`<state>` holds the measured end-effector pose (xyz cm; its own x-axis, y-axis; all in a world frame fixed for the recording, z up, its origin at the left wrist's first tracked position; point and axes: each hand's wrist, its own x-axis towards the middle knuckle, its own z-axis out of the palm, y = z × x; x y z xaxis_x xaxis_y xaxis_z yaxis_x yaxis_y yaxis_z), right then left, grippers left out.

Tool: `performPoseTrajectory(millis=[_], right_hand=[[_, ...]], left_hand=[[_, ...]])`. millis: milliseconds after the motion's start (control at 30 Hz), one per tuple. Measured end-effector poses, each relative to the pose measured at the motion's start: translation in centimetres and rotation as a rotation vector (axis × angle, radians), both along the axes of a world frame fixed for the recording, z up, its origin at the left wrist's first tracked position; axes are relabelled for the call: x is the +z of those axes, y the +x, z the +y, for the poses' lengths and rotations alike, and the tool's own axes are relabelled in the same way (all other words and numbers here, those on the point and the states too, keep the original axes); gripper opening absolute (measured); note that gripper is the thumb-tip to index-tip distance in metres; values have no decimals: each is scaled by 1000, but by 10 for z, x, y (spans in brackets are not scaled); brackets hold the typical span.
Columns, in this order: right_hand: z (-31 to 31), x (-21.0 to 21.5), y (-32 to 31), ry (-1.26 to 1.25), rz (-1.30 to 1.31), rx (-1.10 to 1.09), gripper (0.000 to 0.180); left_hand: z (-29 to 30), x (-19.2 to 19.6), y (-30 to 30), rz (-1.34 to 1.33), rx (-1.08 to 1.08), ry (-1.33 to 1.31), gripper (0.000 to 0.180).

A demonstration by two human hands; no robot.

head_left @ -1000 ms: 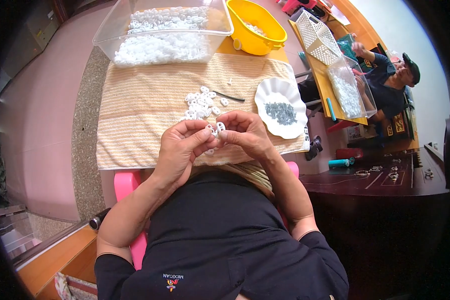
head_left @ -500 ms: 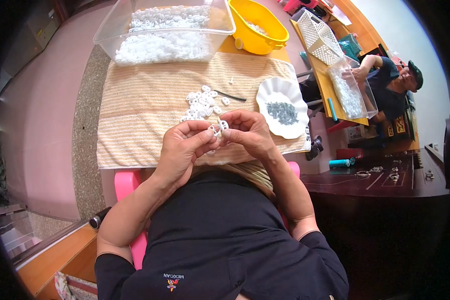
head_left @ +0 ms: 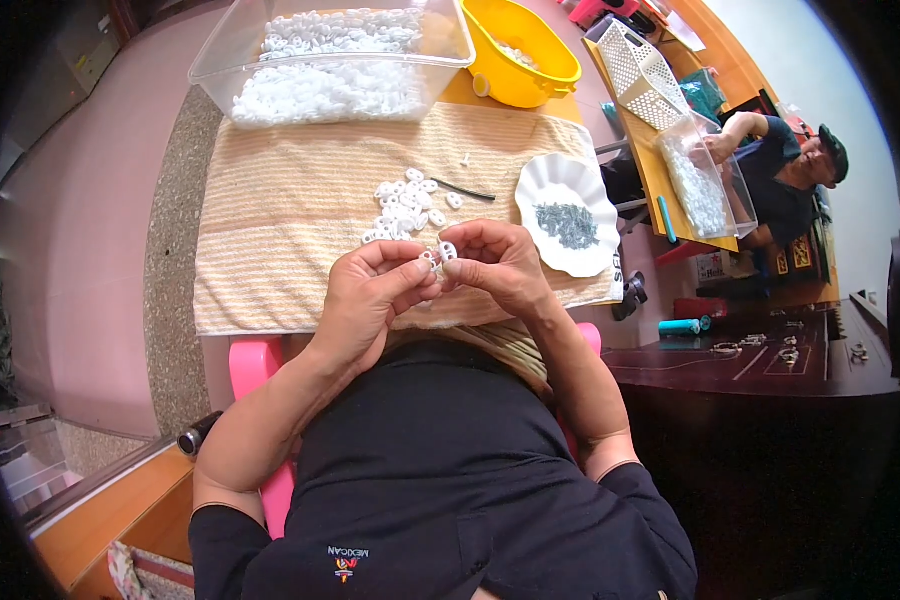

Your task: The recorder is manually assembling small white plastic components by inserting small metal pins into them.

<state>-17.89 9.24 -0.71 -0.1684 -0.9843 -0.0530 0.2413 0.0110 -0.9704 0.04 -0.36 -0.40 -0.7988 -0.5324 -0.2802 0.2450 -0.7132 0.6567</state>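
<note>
My left hand (head_left: 382, 285) and my right hand (head_left: 498, 268) meet at the near part of a striped towel (head_left: 270, 220). Each pinches a small white plastic piece between thumb and fingers: one white piece (head_left: 429, 257) is at the left fingertips, and an oval white piece with holes (head_left: 448, 250) is at the right ones. Whether the two are joined, I cannot tell. Just beyond my fingers lies a loose pile of similar white oval pieces (head_left: 402, 212). A thin black stick (head_left: 465, 190) rests beside the pile. Right of it stands a white scalloped dish (head_left: 560, 180) with small dark grey parts (head_left: 567, 226).
A clear bin (head_left: 210, 75) full of white pieces stands at the far side, beside a yellow tub (head_left: 500, 85). To the right, another person (head_left: 790, 180) reaches into a clear box (head_left: 705, 195) on a second table. A dark tabletop (head_left: 750, 365) lies at the right.
Hardly anything differs. Both hands keep their pinch on the white pieces in the same place; the whole view has shifted very slightly.
</note>
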Motion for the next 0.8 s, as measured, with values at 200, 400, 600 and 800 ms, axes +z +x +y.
performPoseTrajectory(millis=[200,400,600,800], right_hand=[[0,-1,-1,-10,13,11,30],[1,-1,-1,5,69,-11,31],[2,-3,-2,-4,62,1,31],[1,-2,-1,-5,77,4,31]], left_hand=[[0,0,0,-10,5,4,16],[0,-4,0,-7,-1,1,15],[0,-3,0,-8,-7,-2,15],[1,-5,0,-5,-8,-3,16]])
